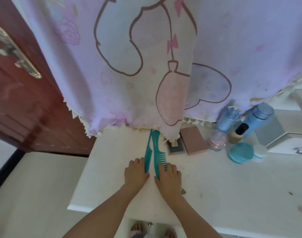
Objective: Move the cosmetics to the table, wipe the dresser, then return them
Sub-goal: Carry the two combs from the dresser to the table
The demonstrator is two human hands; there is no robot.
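We note the left hand (135,170) with fingers nearly straight and close together, tips on the dresser top (215,194), its thumb edge touching the near end of the fine-toothed comb (147,152). The right hand (167,176) lays its fingers likewise over the teeth of the wide-toothed comb (157,148). We cannot tell whether either thumb closes underneath. Both teal combs lie flat, long axes running away from the person, handles converging at the hem of the printed cloth (138,74). Further right stand a pink case (194,140), a teal jar (240,152) and a blue bottle (259,117).
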